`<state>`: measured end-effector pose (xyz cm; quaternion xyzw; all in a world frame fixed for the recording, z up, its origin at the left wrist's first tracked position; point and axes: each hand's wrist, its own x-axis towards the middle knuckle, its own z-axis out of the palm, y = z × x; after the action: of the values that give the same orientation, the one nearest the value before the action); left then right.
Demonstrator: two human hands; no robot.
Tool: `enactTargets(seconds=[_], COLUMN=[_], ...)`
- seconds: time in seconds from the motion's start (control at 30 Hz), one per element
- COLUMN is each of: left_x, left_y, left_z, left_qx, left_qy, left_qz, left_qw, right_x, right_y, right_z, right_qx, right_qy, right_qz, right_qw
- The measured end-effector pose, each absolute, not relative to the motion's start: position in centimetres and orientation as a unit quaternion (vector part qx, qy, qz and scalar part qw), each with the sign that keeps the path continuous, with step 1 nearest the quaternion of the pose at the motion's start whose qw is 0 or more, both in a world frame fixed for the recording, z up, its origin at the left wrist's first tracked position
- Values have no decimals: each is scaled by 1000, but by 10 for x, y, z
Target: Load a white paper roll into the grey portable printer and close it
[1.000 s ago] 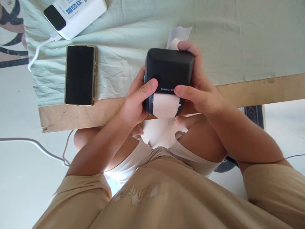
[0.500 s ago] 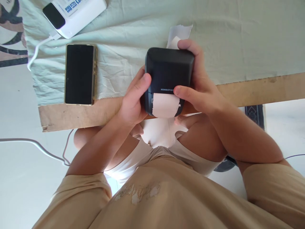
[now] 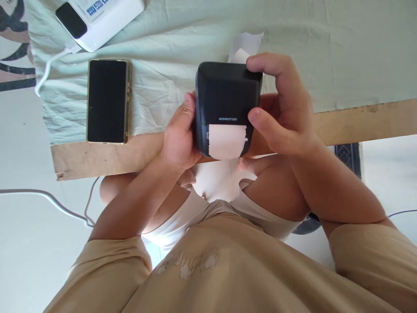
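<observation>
A wooden table point(image 3: 358, 119) ran across the view, and a pale green cloth point(image 3: 325, 52) covered most of it, leaving the near edge bare. On the cloth at the far left lay a white power bank point(image 3: 100, 17) with a white cable point(image 3: 48, 71) plugged into it; just in front of that a phone point(image 3: 107, 101) lay flat, screen dark. At the middle of the table's near edge sat a small black printer point(image 3: 226, 98) — held between both hands, with a strip of white paper point(image 3: 227, 141) coming out of its near slot. The left hand point(image 3: 177, 139) pressed against the printer's left side, its grip closed on the casing. The right hand point(image 3: 283, 108) held the right side — thumb at the front corner, forefinger hooked over the far top corner, the grip loosely closed around it. Behind the printer a scrap of paper point(image 3: 246, 43) showed on the cloth.
</observation>
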<state>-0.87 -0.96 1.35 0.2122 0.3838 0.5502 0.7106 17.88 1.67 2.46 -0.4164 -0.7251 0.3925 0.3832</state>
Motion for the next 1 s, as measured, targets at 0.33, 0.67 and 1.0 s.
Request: enactTargets(seconds=[0.33,0.67,1.0], left_x=[-12,-7,-10], left_y=[-8,-10,-12], left_z=[12,17,15], left_qx=[221,206,284], left_qy=[419,388,375], left_qz=[528,530,513], left_qw=[705,726,718], right_x=[189,190,170], right_y=[28,23,18], right_z=[23,31,43], right_qx=[-339,-377,-420], right_qy=[-781,-780,-650], right_qz=[340,276,224], right_qw=[400,417,593])
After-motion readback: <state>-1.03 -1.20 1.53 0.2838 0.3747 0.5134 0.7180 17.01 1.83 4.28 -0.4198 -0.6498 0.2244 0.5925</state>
